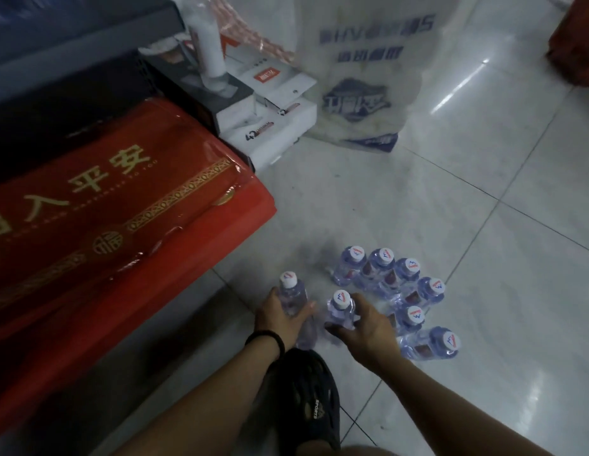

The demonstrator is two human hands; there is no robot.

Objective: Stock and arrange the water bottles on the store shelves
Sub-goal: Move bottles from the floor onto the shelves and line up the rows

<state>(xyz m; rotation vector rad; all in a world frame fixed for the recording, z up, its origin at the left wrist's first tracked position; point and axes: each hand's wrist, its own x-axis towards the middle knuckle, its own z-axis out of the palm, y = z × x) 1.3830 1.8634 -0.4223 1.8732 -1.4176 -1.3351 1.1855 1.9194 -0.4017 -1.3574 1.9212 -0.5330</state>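
Several small clear water bottles with white caps stand on the tiled floor. My left hand (280, 315) is wrapped around one bottle (291, 291), which leans a little to the left. My right hand (365, 320) grips a second bottle (340, 307) just beside it. A cluster of further bottles (398, 281) stands upright to the right of my hands, curving from the back toward a nearer bottle (441, 343). A dark band circles my left wrist.
A red plastic-wrapped pack with gold characters (99, 209) fills the left. Behind it lie white boxes (276, 126), a grey shelf edge (82, 37) and a large printed plastic bag (368, 80). My black sandal (306, 393) rests between my forearms.
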